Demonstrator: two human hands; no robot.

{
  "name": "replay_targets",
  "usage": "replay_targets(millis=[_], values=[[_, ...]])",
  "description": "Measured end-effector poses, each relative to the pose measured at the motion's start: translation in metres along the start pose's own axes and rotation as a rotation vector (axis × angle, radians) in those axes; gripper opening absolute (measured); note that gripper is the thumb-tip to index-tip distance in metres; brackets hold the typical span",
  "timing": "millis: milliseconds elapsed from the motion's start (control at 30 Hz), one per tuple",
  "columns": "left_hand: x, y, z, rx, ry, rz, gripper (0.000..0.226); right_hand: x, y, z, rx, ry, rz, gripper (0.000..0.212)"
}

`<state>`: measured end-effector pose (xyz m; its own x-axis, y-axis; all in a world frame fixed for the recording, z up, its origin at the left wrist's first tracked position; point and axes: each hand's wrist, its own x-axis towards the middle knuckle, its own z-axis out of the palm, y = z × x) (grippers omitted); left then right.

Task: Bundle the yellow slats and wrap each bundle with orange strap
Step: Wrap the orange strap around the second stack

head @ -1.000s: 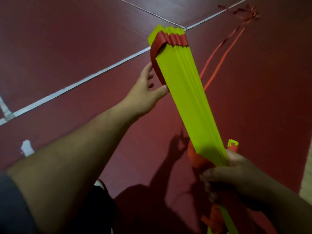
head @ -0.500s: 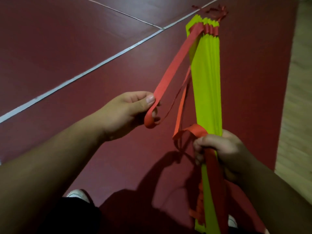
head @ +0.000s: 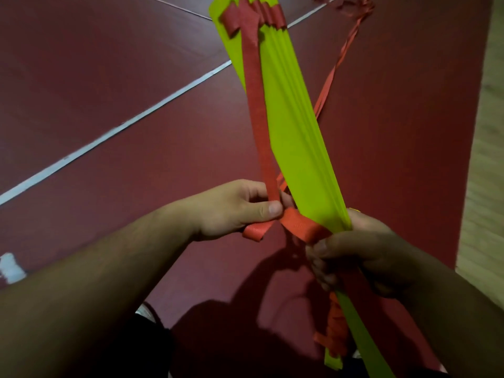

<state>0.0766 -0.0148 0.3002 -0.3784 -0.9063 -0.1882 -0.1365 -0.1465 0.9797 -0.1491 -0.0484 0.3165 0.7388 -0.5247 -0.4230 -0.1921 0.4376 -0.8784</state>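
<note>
along slats (head: 296, 132), strap (head: 256, 105) now drawn taut

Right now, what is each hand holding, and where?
Left hand pinches the orange strap near its loose end; right hand grips the yellow slats below their middle.

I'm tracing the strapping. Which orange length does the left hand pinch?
The broad length running down the slats' left side from the top wrap; the left hand pinches its lower end. The thin strand runs behind them, off right.
</note>
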Motion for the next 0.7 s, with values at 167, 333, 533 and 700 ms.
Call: replay_targets(millis=[167,333,533,700], values=[[-0.002,-0.004,-0.012,0.047,0.002,-0.009,0.034,0.003,-0.001,0.001,0.031,0.039,-0.027,0.053],[-0.003,-0.002,-0.027,0.231,0.013,-0.028,0.017,0.006,0.0,0.001,0.084,0.078,-0.054,0.03],[-0.002,-0.008,-0.021,0.079,0.165,0.101,0.023,0.002,0.003,0.005,0.273,-0.143,-0.08,0.029],[0.004,-0.005,0.002,-0.247,0.113,0.133,0.039,0.002,0.002,0.014,0.431,-0.426,-0.103,0.018]])
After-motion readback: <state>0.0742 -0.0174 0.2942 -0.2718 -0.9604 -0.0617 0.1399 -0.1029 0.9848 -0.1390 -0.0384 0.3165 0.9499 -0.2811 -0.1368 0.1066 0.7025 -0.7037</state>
